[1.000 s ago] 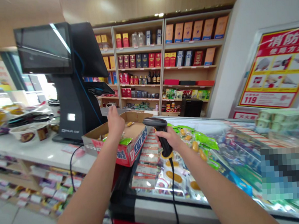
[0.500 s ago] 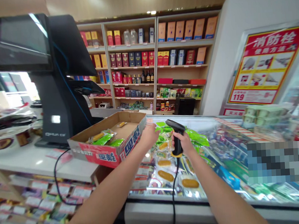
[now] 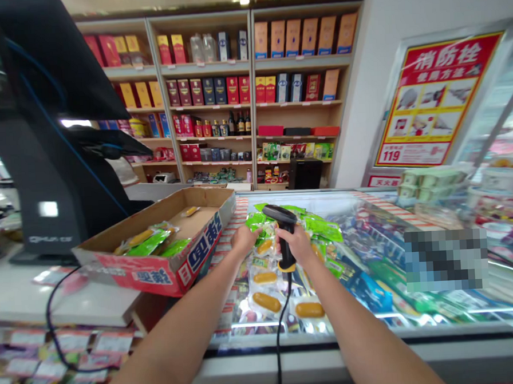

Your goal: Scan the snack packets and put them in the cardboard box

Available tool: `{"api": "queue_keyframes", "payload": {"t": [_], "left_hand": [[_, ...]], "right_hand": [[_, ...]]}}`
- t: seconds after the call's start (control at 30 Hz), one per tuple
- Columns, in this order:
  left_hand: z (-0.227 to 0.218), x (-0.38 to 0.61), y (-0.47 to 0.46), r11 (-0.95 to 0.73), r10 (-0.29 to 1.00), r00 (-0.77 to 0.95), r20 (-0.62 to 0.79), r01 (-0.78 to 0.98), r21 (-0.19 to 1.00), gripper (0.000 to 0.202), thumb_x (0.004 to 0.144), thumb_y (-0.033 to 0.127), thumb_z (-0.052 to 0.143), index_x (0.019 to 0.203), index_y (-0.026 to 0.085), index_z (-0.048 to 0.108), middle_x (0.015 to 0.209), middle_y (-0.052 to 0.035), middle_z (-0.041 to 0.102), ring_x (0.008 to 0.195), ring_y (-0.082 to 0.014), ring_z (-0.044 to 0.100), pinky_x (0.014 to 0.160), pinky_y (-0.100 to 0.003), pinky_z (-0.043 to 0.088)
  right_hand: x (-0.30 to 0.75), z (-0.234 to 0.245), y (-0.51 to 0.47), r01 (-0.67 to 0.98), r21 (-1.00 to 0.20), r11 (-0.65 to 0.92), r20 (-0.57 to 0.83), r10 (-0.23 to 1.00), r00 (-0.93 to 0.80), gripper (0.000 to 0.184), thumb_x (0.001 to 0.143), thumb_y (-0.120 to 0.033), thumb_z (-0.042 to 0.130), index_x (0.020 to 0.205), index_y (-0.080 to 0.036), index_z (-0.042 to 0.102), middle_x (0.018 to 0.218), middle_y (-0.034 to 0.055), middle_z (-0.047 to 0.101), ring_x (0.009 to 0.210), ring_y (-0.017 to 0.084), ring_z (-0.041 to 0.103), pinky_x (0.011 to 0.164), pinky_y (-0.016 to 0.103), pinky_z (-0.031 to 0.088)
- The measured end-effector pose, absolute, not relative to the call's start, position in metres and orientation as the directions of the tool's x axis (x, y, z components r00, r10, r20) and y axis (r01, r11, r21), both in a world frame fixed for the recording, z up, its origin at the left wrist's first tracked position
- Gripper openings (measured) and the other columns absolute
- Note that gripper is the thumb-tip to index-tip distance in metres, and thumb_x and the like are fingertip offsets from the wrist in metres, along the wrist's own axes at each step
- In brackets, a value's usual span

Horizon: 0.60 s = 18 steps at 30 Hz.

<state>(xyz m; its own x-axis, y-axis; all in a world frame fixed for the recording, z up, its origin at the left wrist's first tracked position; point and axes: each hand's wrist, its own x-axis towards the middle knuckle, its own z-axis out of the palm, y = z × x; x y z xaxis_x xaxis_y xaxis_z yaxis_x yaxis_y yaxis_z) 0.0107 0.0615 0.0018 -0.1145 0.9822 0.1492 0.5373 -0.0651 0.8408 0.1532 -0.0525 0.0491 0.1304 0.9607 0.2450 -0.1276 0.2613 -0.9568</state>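
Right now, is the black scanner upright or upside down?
The scanner is upright: its wide head sits above the right hand, its cord hangs below.

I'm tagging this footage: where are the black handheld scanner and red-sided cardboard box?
Black handheld scanner (image 3: 287, 252): head view, on its handle.
Red-sided cardboard box (image 3: 154, 275): head view, on its red wall.

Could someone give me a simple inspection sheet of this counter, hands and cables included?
Surface: glass top, goods visible beneath.
Job's things: black scanner; clear and green packets on the glass; open carton, packets inside.
Clutter: pale green cartons, far right.
Hands: right hand grips the scanner; left hand at the packets, its grip unclear.
Cables: scanner cable hangs down the front; black cable loops at left.
Surroundings: stocked shelves behind, red poster right.
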Motion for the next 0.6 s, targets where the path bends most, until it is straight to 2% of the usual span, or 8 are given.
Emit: {"api": "queue_keyframes", "payload": {"t": [0.1,0.23,0.37,0.43,0.53,0.6], "left_hand": [[0.0,0.011,0.064,-0.097,0.97,-0.164,0.179,0.415,0.905,0.033,0.053,0.023,0.082,0.054,0.02,0.049,0.051,0.0008,0.051,0.075,-0.0234,0.062,0.066,-0.028,0.041],[0.004,0.006,0.063,-0.188,0.953,-0.233,0.197,0.06,0.98,0.028,0.061,0.011,0.074,0.064,0.019,0.047,0.058,0.0048,0.047,0.063,-0.0149,0.056,0.062,-0.026,0.045],[0.015,-0.003,0.06,-0.225,0.941,-0.297,0.162,-0.192,0.955,0.022,0.073,0.012,0.065,0.077,0.019,0.044,0.069,0.0059,0.048,0.061,-0.01,0.054,0.058,-0.023,0.048],[0.021,-0.007,0.058,-0.212,0.947,-0.305,0.105,-0.342,0.915,0.022,0.075,0.013,0.065,0.081,0.02,0.045,0.071,0.0059,0.05,0.059,-0.0079,0.053,0.053,-0.019,0.045],[0.03,-0.011,0.053,-0.007,0.997,-0.067,-0.041,-0.602,0.798,0.017,0.078,0.01,0.059,0.079,0.019,0.045,0.063,0.0064,0.046,0.046,-0.0041,0.042,0.04,-0.012,0.028],[0.035,-0.013,0.047,0.133,0.99,0.116,-0.075,-0.651,0.748,0.018,0.079,0.005,0.054,0.073,0.018,0.043,0.057,0.0066,0.039,0.039,-0.0029,0.031,0.035,-0.012,0.018]], "right_hand": [[0.153,0.049,-0.053,-0.129,-0.956,0.262,0.247,0.961,0.126,0.025,0.06,-0.037,0.072,0.067,-0.018,0.057,0.048,-0.0035,0.054,0.037,0.012,0.05,0.036,0.026,0.046],[0.153,0.049,-0.053,-0.135,-0.953,0.271,0.257,0.96,0.114,0.025,0.062,-0.038,0.07,0.07,-0.017,0.058,0.049,-0.0036,0.054,0.037,0.012,0.051,0.037,0.025,0.046],[0.154,0.048,-0.053,-0.136,-0.952,0.275,0.264,0.96,0.095,0.025,0.063,-0.038,0.069,0.074,-0.017,0.059,0.049,-0.0033,0.055,0.037,0.012,0.051,0.037,0.025,0.045],[0.155,0.049,-0.053,-0.137,-0.951,0.276,0.266,0.96,0.084,0.026,0.064,-0.037,0.07,0.076,-0.017,0.06,0.05,-0.0031,0.056,0.037,0.012,0.051,0.038,0.026,0.045],[0.156,0.049,-0.055,-0.158,-0.95,0.27,0.266,0.963,0.041,0.027,0.065,-0.038,0.07,0.078,-0.017,0.061,0.053,-0.0024,0.057,0.039,0.013,0.052,0.039,0.026,0.045],[0.156,0.05,-0.058,-0.184,-0.947,0.262,0.268,0.963,-0.008,0.028,0.065,-0.039,0.07,0.08,-0.017,0.061,0.055,-0.0019,0.058,0.04,0.013,0.053,0.04,0.026,0.046]]}}
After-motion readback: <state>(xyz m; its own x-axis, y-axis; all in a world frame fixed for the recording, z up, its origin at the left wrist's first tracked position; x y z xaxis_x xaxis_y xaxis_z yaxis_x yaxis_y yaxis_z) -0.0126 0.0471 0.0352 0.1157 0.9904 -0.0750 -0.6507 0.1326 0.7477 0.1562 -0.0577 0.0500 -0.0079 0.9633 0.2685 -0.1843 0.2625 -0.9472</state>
